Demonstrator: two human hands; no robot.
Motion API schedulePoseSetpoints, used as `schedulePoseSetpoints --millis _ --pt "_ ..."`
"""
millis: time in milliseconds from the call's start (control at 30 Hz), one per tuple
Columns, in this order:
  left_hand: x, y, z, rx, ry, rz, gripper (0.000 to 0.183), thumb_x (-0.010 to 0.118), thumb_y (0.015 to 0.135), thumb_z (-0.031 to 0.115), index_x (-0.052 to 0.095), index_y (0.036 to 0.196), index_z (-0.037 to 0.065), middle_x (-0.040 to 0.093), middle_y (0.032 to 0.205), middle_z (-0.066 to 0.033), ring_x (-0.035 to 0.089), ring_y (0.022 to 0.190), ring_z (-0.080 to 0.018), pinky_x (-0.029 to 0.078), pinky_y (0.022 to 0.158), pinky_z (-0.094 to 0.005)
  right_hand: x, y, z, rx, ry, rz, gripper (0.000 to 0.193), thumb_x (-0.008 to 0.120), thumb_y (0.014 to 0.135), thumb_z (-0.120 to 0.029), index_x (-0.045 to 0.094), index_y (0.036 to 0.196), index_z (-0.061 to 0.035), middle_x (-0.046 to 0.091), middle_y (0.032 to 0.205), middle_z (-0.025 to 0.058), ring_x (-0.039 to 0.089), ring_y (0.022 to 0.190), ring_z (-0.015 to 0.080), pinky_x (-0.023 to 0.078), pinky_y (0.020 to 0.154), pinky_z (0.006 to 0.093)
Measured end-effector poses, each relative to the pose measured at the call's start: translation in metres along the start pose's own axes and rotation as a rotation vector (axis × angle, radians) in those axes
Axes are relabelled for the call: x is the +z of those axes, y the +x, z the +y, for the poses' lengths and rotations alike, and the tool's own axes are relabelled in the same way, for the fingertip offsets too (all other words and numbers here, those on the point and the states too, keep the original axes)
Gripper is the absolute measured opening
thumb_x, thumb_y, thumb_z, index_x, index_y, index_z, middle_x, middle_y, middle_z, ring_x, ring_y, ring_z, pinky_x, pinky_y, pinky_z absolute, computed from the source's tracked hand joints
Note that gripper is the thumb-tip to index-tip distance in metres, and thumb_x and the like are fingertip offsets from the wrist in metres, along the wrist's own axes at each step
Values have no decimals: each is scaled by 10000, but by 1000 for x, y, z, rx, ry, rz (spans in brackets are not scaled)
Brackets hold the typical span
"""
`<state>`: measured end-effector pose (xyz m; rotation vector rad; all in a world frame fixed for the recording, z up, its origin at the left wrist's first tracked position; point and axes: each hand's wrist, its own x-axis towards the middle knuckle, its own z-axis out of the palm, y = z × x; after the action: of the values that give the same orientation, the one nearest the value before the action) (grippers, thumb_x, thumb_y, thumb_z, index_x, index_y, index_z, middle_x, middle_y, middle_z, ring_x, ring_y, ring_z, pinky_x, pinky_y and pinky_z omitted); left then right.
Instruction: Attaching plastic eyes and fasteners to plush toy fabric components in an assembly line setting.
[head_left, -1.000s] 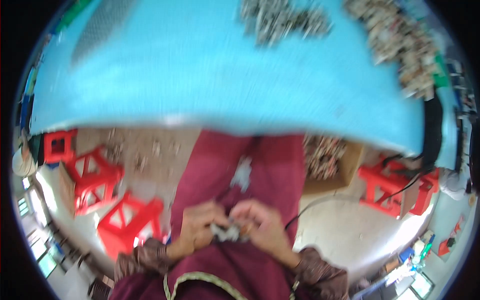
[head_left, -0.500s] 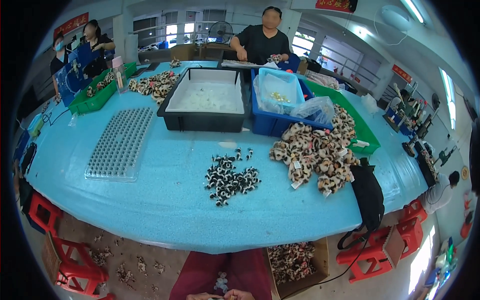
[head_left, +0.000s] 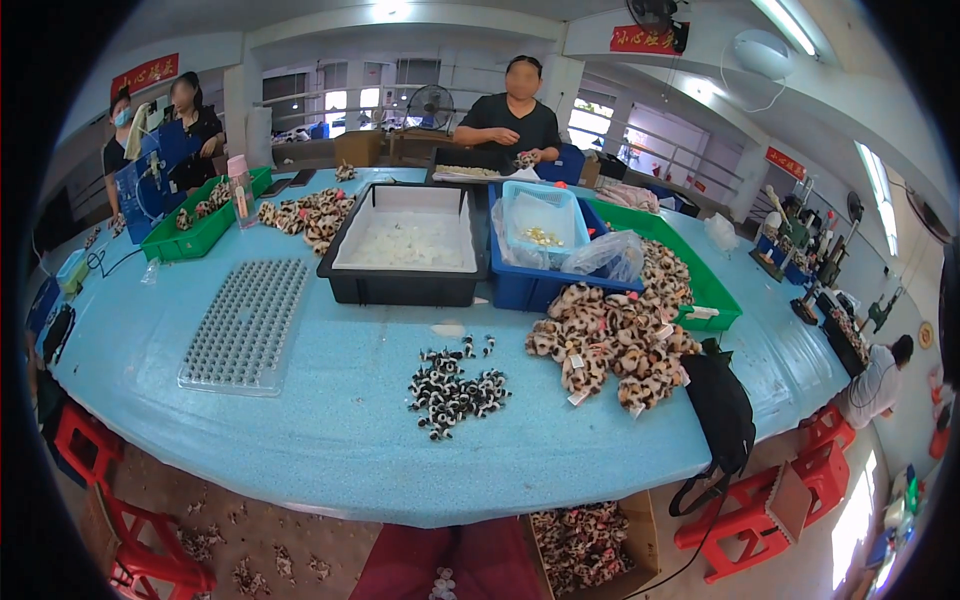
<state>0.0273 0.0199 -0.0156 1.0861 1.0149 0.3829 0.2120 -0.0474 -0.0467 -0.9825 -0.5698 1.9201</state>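
Note:
Neither of my hands shows at this moment; the lower edge cuts the view off at my lap. Small translucent white pieces (head_left: 443,582) lie between my thighs on the dark red cloth. On the blue-covered table (head_left: 330,455) in front of me sits a loose pile of small black-and-white parts (head_left: 455,395). To its right is a heap of spotted plush pieces (head_left: 610,350), some with white tags. Left of the pile lies a clear tray (head_left: 245,325) with rows of small round parts.
A black bin with a white liner (head_left: 405,290), a blue crate (head_left: 530,293) and a green crate (head_left: 715,305) stand farther back. A black bag (head_left: 720,405) hangs over the right edge. Below is a carton (head_left: 640,545) of plush pieces, beside red stools (head_left: 750,530). A co-worker (head_left: 510,120) faces me.
The view has tilted up, so the table sits lower in the picture. My hands, seen at the lower edge before, have left it. The co-worker's hand has lifted from the tray.

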Motion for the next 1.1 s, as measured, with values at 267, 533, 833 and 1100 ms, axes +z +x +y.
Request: schedulePoseSetpoints --millis 267,533,833,1100 --pt "-5 -2 -32 218 196 -29 173 591 851 75 635 1007 13 648 820 -42 594 711 -121 493 654 -283 -10 7 13 -110 -166 17 186 622 872 -216 588 965 -59 596 845 6 557 736 92 452 669 230" --pt "-12 4 -63 186 138 -75 184 585 860 110 627 1020 30 644 838 -52 591 722 -130 490 662 -285 -15 8 40 -184 -294 40 201 600 886 -242 589 971 -61 597 839 9 561 751 102 457 689 240" --pt "-16 13 -84 162 37 -129 199 578 872 154 616 1038 52 640 861 -64 586 735 -143 487 673 -288 -17 3 52 -193 -439 93 261 531 911 -311 606 973 -68 614 845 30 571 808 126 465 759 265" --pt "-16 14 -101 122 -75 -170 214 571 883 194 606 1054 71 636 882 -76 582 748 -154 484 682 -290 -12 2 39 -120 -659 70 260 498 919 -290 633 971 -73 632 884 29 578 841 123 479 777 272"
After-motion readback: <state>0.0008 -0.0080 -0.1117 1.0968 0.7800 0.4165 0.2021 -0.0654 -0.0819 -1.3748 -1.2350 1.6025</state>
